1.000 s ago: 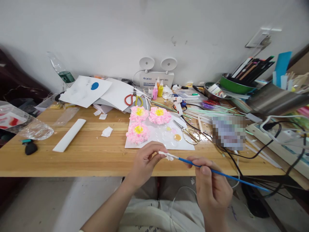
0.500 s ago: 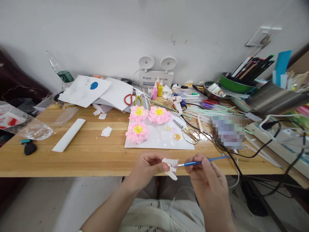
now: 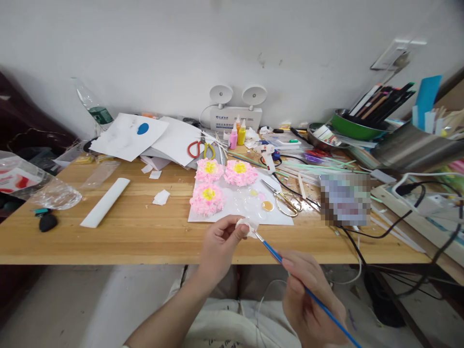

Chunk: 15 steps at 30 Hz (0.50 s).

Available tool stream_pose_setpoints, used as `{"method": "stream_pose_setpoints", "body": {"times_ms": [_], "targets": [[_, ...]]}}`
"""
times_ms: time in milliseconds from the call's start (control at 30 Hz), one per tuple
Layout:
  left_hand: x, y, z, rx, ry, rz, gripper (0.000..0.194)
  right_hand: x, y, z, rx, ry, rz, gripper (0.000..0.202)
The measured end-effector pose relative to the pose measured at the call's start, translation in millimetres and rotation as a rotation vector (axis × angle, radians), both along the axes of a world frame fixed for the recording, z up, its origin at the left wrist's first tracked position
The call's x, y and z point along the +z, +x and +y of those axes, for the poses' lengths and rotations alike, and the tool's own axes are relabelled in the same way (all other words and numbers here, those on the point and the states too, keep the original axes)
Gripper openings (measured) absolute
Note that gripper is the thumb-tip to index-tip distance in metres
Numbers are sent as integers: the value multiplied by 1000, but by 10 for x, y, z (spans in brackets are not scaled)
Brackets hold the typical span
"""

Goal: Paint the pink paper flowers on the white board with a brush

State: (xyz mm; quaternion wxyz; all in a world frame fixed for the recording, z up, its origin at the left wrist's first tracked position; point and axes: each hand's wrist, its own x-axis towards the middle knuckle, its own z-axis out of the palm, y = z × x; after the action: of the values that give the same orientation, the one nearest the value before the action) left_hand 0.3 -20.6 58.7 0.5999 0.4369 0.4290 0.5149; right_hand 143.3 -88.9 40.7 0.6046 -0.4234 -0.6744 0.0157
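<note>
My left hand [image 3: 223, 244] pinches a crumpled white tissue [image 3: 250, 227] just past the table's front edge. In my right hand [image 3: 311, 292] is a blue paintbrush [image 3: 272, 251], gripped by its handle and slanting up to the left. The brush tip meets the tissue or sits right beside it; I cannot tell exactly. Beyond the hands lies a white sheet [image 3: 239, 218] bearing three fluffy pink flowers [image 3: 207, 200] with yellow centres. A clear palette [image 3: 250, 203] holding dabs of paint rests on that sheet, with gold-handled scissors [image 3: 288, 203] at its right.
At the left are a rolled white paper [image 3: 105, 203], a plastic bottle [image 3: 92, 106] and paper scraps [image 3: 161, 197]. Small paint bottles [image 3: 241, 134] and a glue gun [image 3: 268, 157] stand or lie toward the back. Black cables [image 3: 377, 237] trail over the right side near a power strip.
The brush has swung from nearly level to a steep slant as my right hand dropped lower. My left hand has moved slightly up, and the tissue is now bunched more tightly.
</note>
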Motion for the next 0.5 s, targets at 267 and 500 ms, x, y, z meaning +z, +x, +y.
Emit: {"method": "stream_pose_setpoints", "body": {"times_ms": [267, 500], "targets": [[-38, -24, -1, -170, -29, -227, 21, -27, -123, -1, -161, -258, 520, 18], [-111, -65, 100, -19, -137, -259, 25, 21, -49, -38, -234, -84, 457, 14]]}}
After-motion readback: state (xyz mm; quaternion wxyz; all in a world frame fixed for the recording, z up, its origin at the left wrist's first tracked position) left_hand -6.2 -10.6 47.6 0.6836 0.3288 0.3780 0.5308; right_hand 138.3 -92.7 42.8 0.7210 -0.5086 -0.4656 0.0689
